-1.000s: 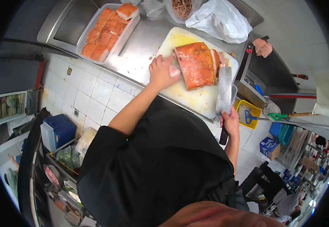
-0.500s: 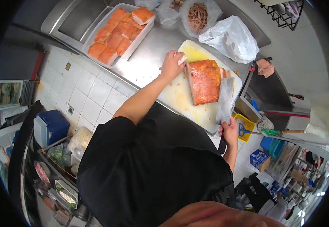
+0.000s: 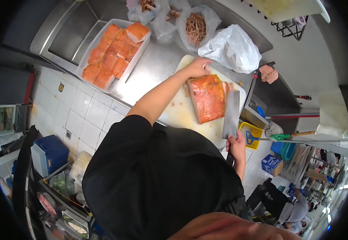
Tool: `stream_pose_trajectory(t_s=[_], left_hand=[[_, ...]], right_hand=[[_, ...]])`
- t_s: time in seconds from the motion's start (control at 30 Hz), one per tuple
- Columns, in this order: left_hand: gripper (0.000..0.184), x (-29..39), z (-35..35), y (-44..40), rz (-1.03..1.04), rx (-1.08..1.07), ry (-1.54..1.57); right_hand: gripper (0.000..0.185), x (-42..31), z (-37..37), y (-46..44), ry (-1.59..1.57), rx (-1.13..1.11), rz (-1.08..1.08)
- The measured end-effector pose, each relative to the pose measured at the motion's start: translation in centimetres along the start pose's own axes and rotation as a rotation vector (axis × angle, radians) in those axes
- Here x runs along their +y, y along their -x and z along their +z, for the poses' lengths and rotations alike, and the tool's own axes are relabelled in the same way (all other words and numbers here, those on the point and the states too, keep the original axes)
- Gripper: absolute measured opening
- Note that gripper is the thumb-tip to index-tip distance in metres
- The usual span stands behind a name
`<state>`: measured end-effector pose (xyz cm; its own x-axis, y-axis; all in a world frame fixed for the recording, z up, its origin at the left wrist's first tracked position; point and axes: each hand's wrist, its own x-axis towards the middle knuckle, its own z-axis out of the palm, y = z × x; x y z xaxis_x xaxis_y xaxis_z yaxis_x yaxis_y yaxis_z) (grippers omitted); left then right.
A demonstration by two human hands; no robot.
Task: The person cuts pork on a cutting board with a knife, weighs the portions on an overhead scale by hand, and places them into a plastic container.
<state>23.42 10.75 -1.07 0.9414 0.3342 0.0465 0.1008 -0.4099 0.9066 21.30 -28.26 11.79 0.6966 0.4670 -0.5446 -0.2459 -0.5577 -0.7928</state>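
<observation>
In the head view, my right hand (image 3: 237, 145) is closed around the dark handle of a cleaver (image 3: 232, 113). Its broad blade lies along the right side of a roasted pork slab (image 3: 209, 98) with glossy orange-brown skin. Thin pale cut meat shows between slab and blade. My left hand (image 3: 198, 67) is at the slab's far end with fingers apart; its contact with the meat is hard to make out. Beneath the slab is a white cutting board (image 3: 174, 116) with yellowish stains and small scraps.
A white tub (image 3: 138, 60) of square roasted pork pieces stands left on the steel counter (image 3: 152, 66). Behind the board are a bag of brown shreds (image 3: 196, 30) and a white plastic bag (image 3: 234, 48). A yellow bin (image 3: 255, 131) stands right; people are in the background.
My left hand has moved from the slab's left corner toward its far end; the pale scrap it held no longer shows clearly. The cleaver stays beside the slab. The camera view has shifted.
</observation>
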Motion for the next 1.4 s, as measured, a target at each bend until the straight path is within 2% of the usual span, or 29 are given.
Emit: stream_pose_trajectory(t_s=[0.07,0.13,0.23,0.27,0.33,0.4,0.47,0.53,0.67,0.73,0.77,0.83,0.87,0.93,0.97,1.03,1.07,1.13,1.2,1.27,1.33,1.4], left_hand=[[0.050,2.1,-1.9,0.0,0.049,0.027,-0.002],[0.046,3.9,-5.6,0.9,0.131,0.247,-0.084],[0.054,4.8,-16.7,3.3,0.162,0.412,-0.424],[0.055,5.4,-20.3,4.6,0.037,0.370,-0.741],[0.056,0.3,-25.4,5.8,-0.141,0.284,-0.957],[0.054,-3.0,-27.8,7.5,-0.146,0.226,-0.993],[0.056,-2.7,-28.4,7.8,-0.144,0.162,-1.020],[0.065,-2.3,-28.2,7.4,-0.453,0.263,-0.871],[0.074,-1.2,-27.3,7.4,-0.491,0.358,-0.788],[0.071,1.3,-25.6,7.7,-0.683,0.515,-0.143],[0.071,-0.4,-25.5,7.7,-0.687,0.519,-0.146],[0.066,-4.8,-25.3,7.5,-0.528,0.585,-0.355],[0.066,-5.1,-25.3,8.2,-0.529,0.588,-0.359],[0.055,-5.1,-25.8,8.8,-0.552,0.641,0.164],[0.055,-2.8,-25.8,9.2,-0.545,0.639,0.154],[0.048,2.4,-25.1,10.5,-0.320,0.814,-0.704],[0.048,4.4,-24.5,10.5,-0.307,0.795,-0.717],[0.043,8.7,-22.5,9.7,-0.024,0.637,-0.644],[0.040,15.2,-18.1,10.0,0.131,0.420,-0.644],[0.038,18.4,-14.3,10.0,0.241,0.101,-0.475],[0.036,22.1,-11.1,10.6,0.084,-0.040,-0.435],[0.033,20.0,-8.5,10.6,0.165,-0.006,-0.558]], right_hand=[[0.015,-0.6,0.0,0.3,-0.014,0.011,-0.006],[0.013,-0.3,-0.4,0.7,-0.018,0.046,0.005],[0.011,0.3,-0.9,1.1,-0.036,0.074,0.021],[0.011,0.6,-1.0,1.1,-0.046,0.074,0.009],[0.010,0.8,-0.9,1.0,-0.042,0.067,0.013],[0.010,0.6,-0.5,0.4,-0.016,0.077,0.033],[0.011,-0.1,0.2,0.1,-0.016,0.058,0.022],[0.012,-0.3,0.2,0.0,-0.008,0.046,0.012],[0.016,-0.2,0.3,-0.3,-0.024,0.036,0.008],[0.016,0.0,0.2,-0.4,-0.021,0.044,0.031],[0.019,0.5,-0.1,-0.8,-0.005,0.032,0.004],[0.021,1.0,-0.3,-1.0,0.008,0.016,-0.026],[0.022,1.0,-0.3,-1.0,0.007,0.009,-0.038],[0.023,1.1,-0.3,-1.2,-0.005,0.002,-0.058],[0.024,1.2,-0.3,-1.2,-0.003,0.021,-0.047],[0.022,1.5,-0.2,-1.1,-0.025,0.034,-0.048],[0.022,1.7,-0.2,-1.0,-0.047,0.041,-0.039],[0.015,2.0,-0.4,-1.0,-0.019,0.021,-0.083],[0.022,2.6,-0.5,-1.3,0.002,0.003,-0.081],[0.027,0.9,-0.3,-0.4,0.150,0.019,-0.108],[0.032,1.3,-0.4,-1.0,0.508,0.160,-0.331],[0.030,-2.2,-0.1,0.2,0.705,0.273,-0.513]])
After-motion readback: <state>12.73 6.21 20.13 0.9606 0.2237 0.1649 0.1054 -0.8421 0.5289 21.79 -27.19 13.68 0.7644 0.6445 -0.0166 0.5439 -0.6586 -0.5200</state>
